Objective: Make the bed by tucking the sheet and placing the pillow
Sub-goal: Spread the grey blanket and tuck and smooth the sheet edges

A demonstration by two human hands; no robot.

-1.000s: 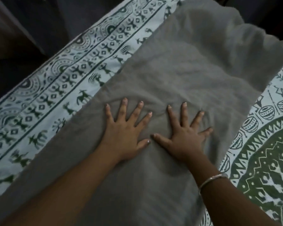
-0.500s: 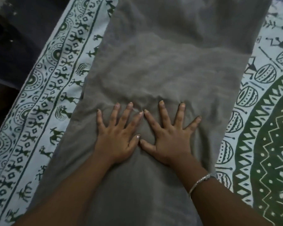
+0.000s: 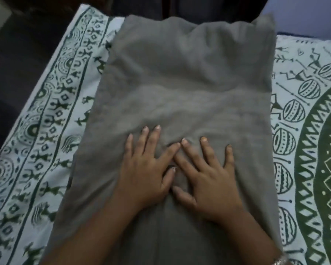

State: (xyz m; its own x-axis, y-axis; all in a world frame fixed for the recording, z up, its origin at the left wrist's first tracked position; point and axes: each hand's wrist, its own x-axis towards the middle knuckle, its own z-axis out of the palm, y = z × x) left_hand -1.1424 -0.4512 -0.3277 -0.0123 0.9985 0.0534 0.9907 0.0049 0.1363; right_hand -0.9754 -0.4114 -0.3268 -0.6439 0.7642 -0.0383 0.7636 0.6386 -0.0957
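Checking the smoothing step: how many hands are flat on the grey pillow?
2: left hand and right hand, side by side midway along the grey pillow.

Lighting is dim and even — no glare, no hard shadows. The pillow [image 3: 189, 88] reads flat grey with soft folds. Overall image is soft; the hands [image 3: 180, 178] show slight blur. Upper-left background falls to near black. Wide-angle bowing appears at the sheet [image 3: 46, 131] edges.

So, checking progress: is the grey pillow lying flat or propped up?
Flat: the grey fabric pillow lies spread on the green-and-white patterned sheet.
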